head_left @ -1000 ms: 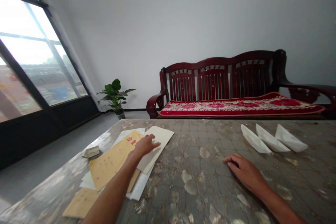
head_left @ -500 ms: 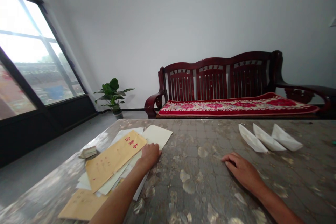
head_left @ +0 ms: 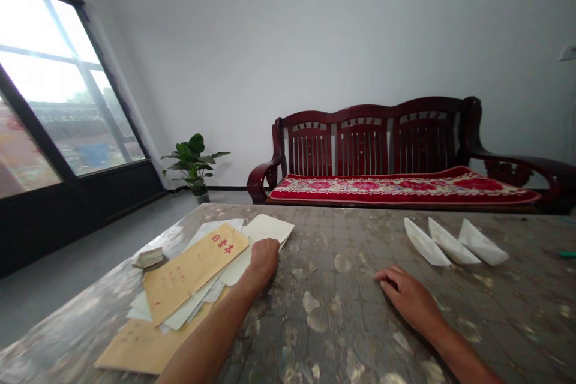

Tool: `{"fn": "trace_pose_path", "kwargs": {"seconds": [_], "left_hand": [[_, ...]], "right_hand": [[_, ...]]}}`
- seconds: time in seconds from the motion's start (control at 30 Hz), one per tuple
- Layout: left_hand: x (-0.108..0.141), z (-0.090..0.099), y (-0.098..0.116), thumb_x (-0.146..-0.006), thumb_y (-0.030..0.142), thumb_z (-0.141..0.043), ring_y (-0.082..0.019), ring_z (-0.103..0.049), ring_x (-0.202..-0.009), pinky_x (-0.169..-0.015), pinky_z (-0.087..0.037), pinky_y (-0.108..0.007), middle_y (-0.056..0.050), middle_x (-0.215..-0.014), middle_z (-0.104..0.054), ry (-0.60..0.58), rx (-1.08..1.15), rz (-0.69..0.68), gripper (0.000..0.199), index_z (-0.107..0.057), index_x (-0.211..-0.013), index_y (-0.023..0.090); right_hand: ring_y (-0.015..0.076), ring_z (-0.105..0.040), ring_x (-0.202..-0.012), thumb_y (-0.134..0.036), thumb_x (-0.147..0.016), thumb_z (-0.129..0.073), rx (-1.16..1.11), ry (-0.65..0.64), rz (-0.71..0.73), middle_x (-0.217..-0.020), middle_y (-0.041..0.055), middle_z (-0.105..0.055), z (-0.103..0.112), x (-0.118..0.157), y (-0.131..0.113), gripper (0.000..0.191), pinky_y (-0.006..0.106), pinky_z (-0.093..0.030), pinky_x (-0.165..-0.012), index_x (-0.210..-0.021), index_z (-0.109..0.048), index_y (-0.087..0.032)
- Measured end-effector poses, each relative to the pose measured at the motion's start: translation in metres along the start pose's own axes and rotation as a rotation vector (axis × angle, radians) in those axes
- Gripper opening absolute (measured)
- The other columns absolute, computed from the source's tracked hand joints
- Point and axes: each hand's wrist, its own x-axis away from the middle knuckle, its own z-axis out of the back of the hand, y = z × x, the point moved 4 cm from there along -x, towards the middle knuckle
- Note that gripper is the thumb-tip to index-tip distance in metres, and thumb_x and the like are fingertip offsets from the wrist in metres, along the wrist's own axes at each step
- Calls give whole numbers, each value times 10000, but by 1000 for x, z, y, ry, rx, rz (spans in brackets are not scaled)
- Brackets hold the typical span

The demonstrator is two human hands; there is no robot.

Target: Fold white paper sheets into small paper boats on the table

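Observation:
My left hand [head_left: 264, 258] lies at the right edge of a loose paper pile, its fingers closed on a cream sheet of paper [head_left: 270, 228]. The fingertips are mostly hidden from me. A tan booklet cover with red characters [head_left: 198, 273] rests on top of the pile, and another tan booklet [head_left: 139, 345] pokes out beneath, partly behind my forearm. My right hand [head_left: 407, 297] rests on the table with loosely bent fingers, a gap between thumb and forefinger and nothing held. Beyond it stand three folded white paper boats [head_left: 452, 243] in a row.
A patterned grey-brown tablecloth [head_left: 333, 342] covers the table. A small stack of paper [head_left: 148, 258] sits near its left edge, and a green object [head_left: 567, 254] lies at far right. Behind are a dark red wooden bench [head_left: 360, 144] and a potted plant [head_left: 195, 162].
My left hand has shifted slightly and its fingers are more curled at the cream sheet's edge. My right hand stays resting on the table. The view has tilted up a little.

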Motion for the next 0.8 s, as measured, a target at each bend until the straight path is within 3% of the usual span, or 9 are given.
{"fn": "trace_pose_path", "kwargs": {"seconds": [0.1, 0.2, 0.3, 0.43, 0.53, 0.6, 0.67, 0.8], "left_hand": [[19, -4, 23, -907, 129, -438, -284, -666, -972, -823, -504, -385, -209, -995, -693, 5, 25, -91, 279, -686, -1031, 98], [44, -18, 61, -913, 115, -423, -265, -640, -1023, -858, -481, -369, -161, -1040, -694, 1, 70, -236, 292, -668, -1067, 157], [68, -27, 98, -928, 187, -444, -268, -619, -1011, -863, -462, -373, -132, -1039, -692, 48, 203, -482, 252, -652, -1070, 203], [70, -25, 110, -963, 339, -415, -243, -609, -960, -889, -444, -348, -94, -951, -702, 48, 396, -588, 305, -692, -897, 230], [51, -18, 91, -962, 284, -397, -244, -585, -1061, -971, -411, -348, -98, -1050, -693, 68, 428, -423, 313, -701, -997, 215], [36, -14, 69, -891, 226, -515, -284, -493, -1229, -1043, -368, -378, -133, -1281, -595, 128, 396, -191, 345, -618, -1217, 180], [24, -16, 48, -855, 201, -558, -306, -442, -1298, -1064, -353, -399, -170, -1390, -495, 97, 446, 36, 458, -537, -1310, 152], [10, -22, 23, -861, 148, -513, -288, -507, -1262, -1062, -359, -389, -213, -1386, -482, 41, 625, 163, 498, -454, -1354, 110]], "right_hand": [[205, -640, -933, -300, -857, -397, -2, 2, -11, -1015, 31, -667, 1, 0, -3, 288, 318, -461, -833, -929, -674, -259], [212, -634, -958, -293, -873, -391, -5, 8, 6, -1042, 41, -666, 3, 3, -9, 295, 330, -464, -844, -966, -668, -249], [217, -629, -968, -281, -903, -369, 14, 40, 51, -1039, 50, -666, 7, 6, -16, 311, 337, -468, -832, -1009, -658, -240], [210, -630, -948, -272, -926, -402, 53, 105, 144, -1020, 52, -676, 9, 10, -23, 277, 327, -466, -829, -1042, -651, -238], [208, -612, -915, -262, -939, -443, 143, 86, 242, -954, 47, -671, 9, 13, -32, 224, 330, -451, -832, -980, -662, -238], [220, -590, -916, -251, -938, -473, 237, 60, 288, -923, 46, -658, 7, 15, -41, 193, 347, -434, -840, -917, -664, -240], [238, -569, -948, -256, -920, -525, 316, 43, 303, -953, 50, -649, 6, 17, -50, 138, 367, -422, -849, -898, -661, -240], [272, -545, -998, -297, -881, -605, 410, 36, 263, -1036, 66, -638, -1, 18, -62, 114, 396, -415, -841, -966, -653, -238]]}}
